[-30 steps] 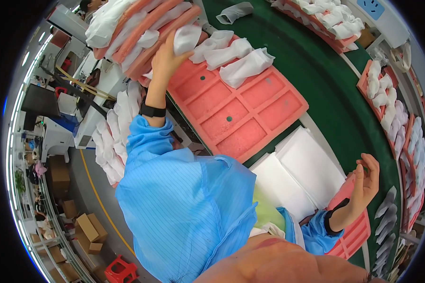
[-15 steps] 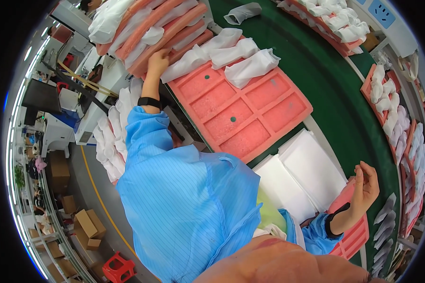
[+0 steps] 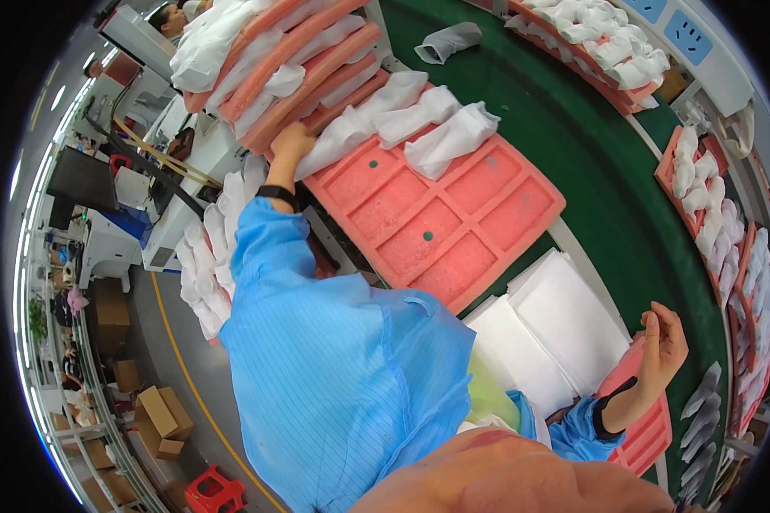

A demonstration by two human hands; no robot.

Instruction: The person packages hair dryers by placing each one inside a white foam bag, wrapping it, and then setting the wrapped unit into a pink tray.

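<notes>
My left hand (image 3: 291, 147) is closed at the lower edge of a stack of pink trays (image 3: 312, 90), fingers curled against the tray's rim and partly hidden. White wrapped bundles (image 3: 274, 81) lie between the stacked layers. Just right of that hand, a pink compartment tray (image 3: 432, 227) lies flat, with several white wrapped bundles (image 3: 453, 141) across its far end and its nearer compartments bare. My right hand (image 3: 661, 342) hovers at the right over the green belt (image 3: 590, 154), fingers loosely bent and thumb apart, holding nothing.
White sheets (image 3: 565, 321) are stacked near my body. One wrapped bundle (image 3: 447, 41) lies on the far belt. Loaded trays (image 3: 603, 43) line the belt's right side; grey flat pieces (image 3: 700, 415) lie nearer. A red stool (image 3: 216, 489) and cartons (image 3: 158, 419) stand on the floor.
The view has tilted a little, so most things sit lower in the picture. My left hand has come slightly nearer along the tray stack. My right hand has barely moved.
</notes>
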